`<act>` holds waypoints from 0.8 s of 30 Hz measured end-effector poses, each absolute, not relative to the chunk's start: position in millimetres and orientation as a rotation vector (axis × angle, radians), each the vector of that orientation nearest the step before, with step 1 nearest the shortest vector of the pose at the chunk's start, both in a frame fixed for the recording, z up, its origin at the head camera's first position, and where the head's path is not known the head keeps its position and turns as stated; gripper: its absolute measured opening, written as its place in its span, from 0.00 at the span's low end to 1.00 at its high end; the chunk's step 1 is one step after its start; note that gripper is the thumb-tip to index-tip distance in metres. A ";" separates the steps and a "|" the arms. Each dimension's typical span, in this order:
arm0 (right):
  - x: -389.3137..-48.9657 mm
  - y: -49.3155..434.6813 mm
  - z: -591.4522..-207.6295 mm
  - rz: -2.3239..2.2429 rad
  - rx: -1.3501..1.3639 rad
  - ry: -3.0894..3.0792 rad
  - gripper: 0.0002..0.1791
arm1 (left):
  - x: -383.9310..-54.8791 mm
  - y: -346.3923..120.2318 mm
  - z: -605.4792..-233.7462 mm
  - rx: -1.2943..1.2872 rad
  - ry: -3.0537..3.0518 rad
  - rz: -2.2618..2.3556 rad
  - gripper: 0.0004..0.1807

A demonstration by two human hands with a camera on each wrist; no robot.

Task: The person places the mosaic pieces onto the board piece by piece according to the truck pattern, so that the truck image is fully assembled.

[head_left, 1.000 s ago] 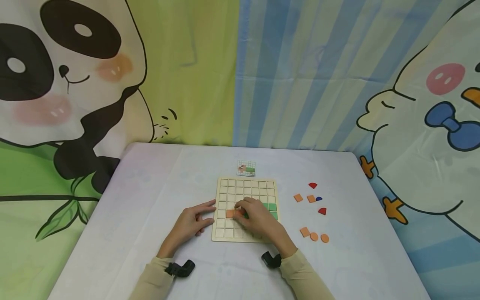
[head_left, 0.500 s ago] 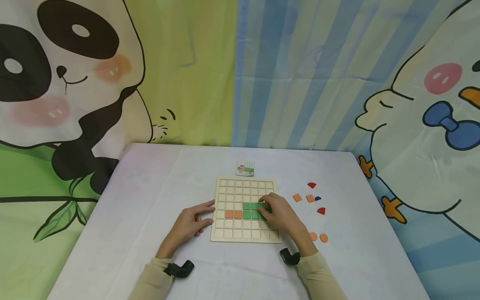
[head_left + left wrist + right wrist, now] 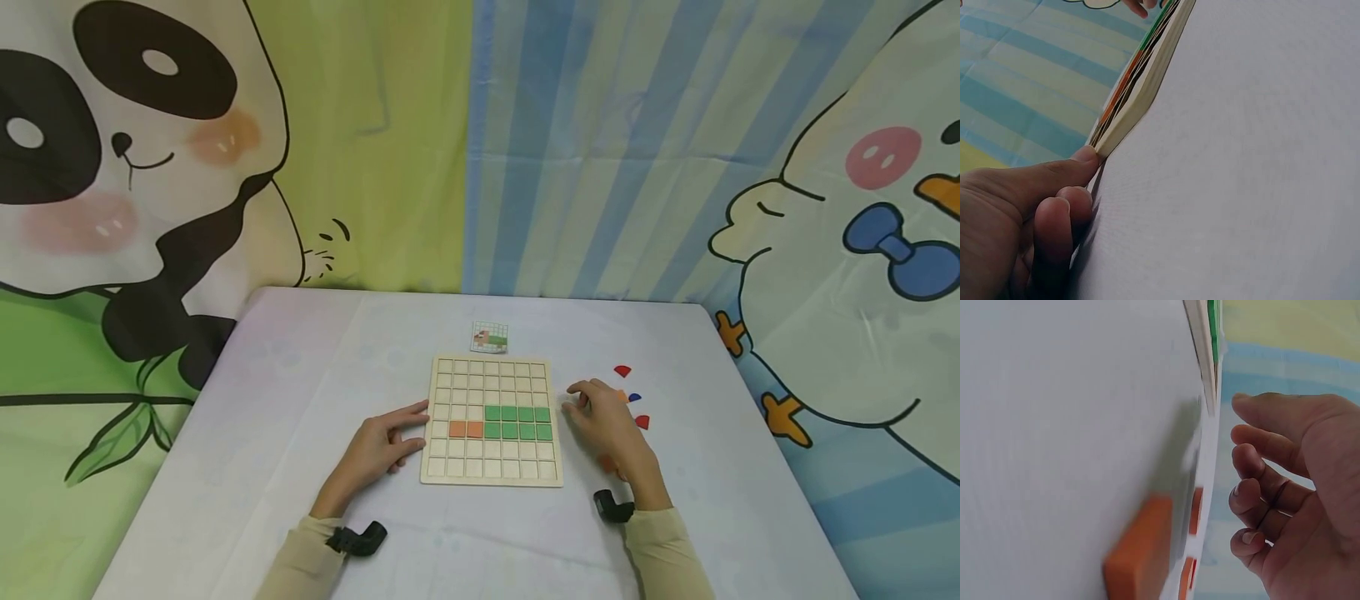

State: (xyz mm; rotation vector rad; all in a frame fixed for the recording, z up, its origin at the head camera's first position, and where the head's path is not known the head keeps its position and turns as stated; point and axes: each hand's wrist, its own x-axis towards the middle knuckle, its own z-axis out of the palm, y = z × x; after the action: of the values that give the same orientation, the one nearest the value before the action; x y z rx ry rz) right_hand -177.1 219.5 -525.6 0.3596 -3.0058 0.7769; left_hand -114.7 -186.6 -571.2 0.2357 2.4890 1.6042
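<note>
A pale wooden grid board (image 3: 455,467) lies flat in the head view. Set in it are two rows of green square tiles (image 3: 517,422) and, left of the lower row, two orange square tiles (image 3: 466,429). At the board's left edge rests my left hand (image 3: 378,450), thumb and fingers touching the rim; in the left wrist view its thumb presses near a board corner (image 3: 1125,128). My right hand (image 3: 611,429) hovers just right of the board with loosely bent fingers. Nothing is between its fingers (image 3: 1247,459) in the right wrist view.
Around the right hand lie red wedge pieces (image 3: 622,371), a blue half-round piece (image 3: 634,397) and orange pieces (image 3: 1141,550), some partly hidden by that hand. Behind the board is a small pattern card (image 3: 490,337). A white cloth (image 3: 337,350) covers the table.
My right hand has moved right, from the orange tiles across the green ones and off the board, uncovering the tiles. The left hand stays at the board's edge.
</note>
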 end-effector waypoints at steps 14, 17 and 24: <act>-182.6 252.4 -524.9 0.722 0.118 -3.076 0.16 | -114.1 -186.5 -570.5 0.247 2.479 1.610 0.25; -182.6 253.3 -525.4 0.704 0.099 -3.100 0.17 | -114.1 -186.8 -570.9 0.252 2.480 1.611 0.25; -184.9 255.8 -527.2 0.657 0.082 -3.143 0.18 | -113.9 -187.2 -571.5 0.257 2.489 1.605 0.25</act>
State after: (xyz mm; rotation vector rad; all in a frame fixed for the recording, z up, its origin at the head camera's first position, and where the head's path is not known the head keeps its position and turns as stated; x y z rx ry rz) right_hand -184.9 255.8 -527.2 0.0819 -3.1434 0.6567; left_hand -113.9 -187.2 -571.5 0.2570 2.4886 1.6046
